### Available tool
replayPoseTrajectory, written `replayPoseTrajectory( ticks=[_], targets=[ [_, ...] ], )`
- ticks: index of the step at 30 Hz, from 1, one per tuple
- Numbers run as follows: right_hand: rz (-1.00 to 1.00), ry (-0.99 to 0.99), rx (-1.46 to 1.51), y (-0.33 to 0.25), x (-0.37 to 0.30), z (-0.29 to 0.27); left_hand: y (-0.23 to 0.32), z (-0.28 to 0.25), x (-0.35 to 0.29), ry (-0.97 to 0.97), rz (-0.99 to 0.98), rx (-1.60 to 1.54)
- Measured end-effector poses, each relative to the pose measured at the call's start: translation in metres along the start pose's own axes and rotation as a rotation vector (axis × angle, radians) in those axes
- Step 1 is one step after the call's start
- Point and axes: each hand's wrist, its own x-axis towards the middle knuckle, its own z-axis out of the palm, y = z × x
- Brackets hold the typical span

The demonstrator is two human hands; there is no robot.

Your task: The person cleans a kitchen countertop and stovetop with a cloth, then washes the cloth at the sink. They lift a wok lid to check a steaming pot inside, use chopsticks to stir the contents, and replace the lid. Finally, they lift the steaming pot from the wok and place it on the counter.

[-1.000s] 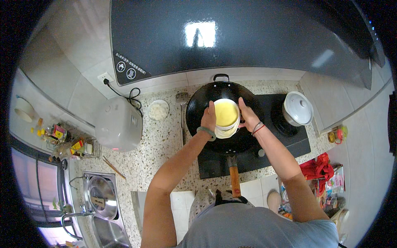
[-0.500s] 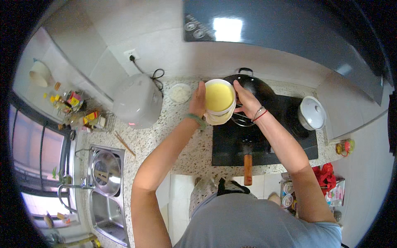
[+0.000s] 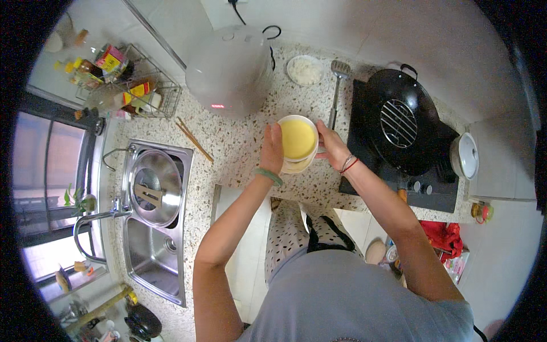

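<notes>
My left hand (image 3: 272, 150) and my right hand (image 3: 333, 146) clasp a white bowl (image 3: 298, 138) from either side, over the speckled counter. Smooth yellow food fills it almost level, and its kind is not certain. Below the bowl's near edge shows a second pale, yellowish dish (image 3: 297, 167), mostly hidden, so I cannot tell whether the two touch. Behind my right hand lies a slotted metal spatula (image 3: 338, 85). A small plate of white food (image 3: 305, 70) sits farther back on the counter.
A black wok (image 3: 393, 85) with a round wire rack (image 3: 399, 123) stands on the black stove (image 3: 359, 165). Right of it is a white lidded pot (image 3: 467, 155). Left are a rice cooker (image 3: 228, 71), chopsticks (image 3: 195, 139) and a sink (image 3: 151, 259) with a metal lid (image 3: 154, 176).
Both hands have carried the bowl away from the stove's edge, leftward and nearer my body over the counter. My view has shifted right, and the spatula and wok rack now show clearly.
</notes>
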Motion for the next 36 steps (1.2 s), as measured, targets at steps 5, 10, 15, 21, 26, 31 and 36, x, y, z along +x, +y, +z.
replayPoseTrajectory(
  ticks=[5, 10, 15, 21, 26, 31, 36],
  targets=[
    [0.075, 0.107, 0.038, 0.032, 0.020, 0.015, -0.012, -0.011, 0.004, -0.024, -0.183, 0.031],
    [0.084, 0.134, 0.023, 0.027, 0.022, 0.021, -0.021, -0.014, 0.010, -0.056, -0.257, -0.086],
    [0.011, 0.173, -0.066, 0.015, 0.022, 0.026, -0.030, -0.021, 0.021, -0.129, -0.300, -0.265],
    [0.035, 0.202, -0.079, 0.006, 0.015, 0.034, -0.039, -0.020, 0.021, -0.139, -0.270, -0.289],
    [0.005, 0.190, -0.042, 0.016, 0.024, 0.025, -0.033, -0.020, 0.018, -0.138, -0.248, -0.245],
    [0.042, 0.222, 0.050, 0.031, 0.036, 0.018, -0.032, -0.025, 0.021, -0.171, -0.291, -0.233],
    [-0.061, 0.252, 0.177, 0.048, 0.038, 0.016, -0.042, -0.029, 0.023, -0.163, -0.249, -0.325]
  ],
)
